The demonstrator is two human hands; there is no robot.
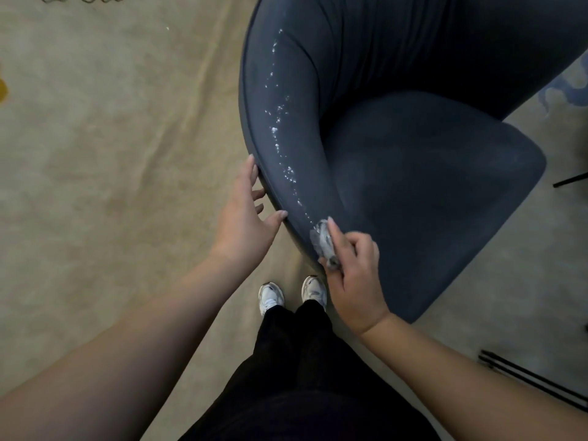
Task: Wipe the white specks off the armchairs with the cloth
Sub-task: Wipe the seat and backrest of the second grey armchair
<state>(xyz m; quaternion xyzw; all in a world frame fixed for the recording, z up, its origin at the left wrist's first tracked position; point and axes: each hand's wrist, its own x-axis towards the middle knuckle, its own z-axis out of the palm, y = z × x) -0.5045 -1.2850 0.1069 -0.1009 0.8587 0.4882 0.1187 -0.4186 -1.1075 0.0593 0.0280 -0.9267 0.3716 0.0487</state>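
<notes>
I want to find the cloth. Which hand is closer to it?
Right. The right hand holds the cloth against the armchair; the left hand rests open on the chair's outer edge, apart from it.

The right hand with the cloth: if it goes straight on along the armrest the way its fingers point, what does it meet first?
Most likely the trail of white specks on the armchair. The right hand presses the cloth at the trail's near end, index finger pointing up the armrest.

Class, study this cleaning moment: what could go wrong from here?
1. The small grey cloth gripped by the right hand may smear or scatter the trail of white specks along the dark blue fabric armchair onto the beige carpet.
2. The left hand barely steadies it.
</notes>
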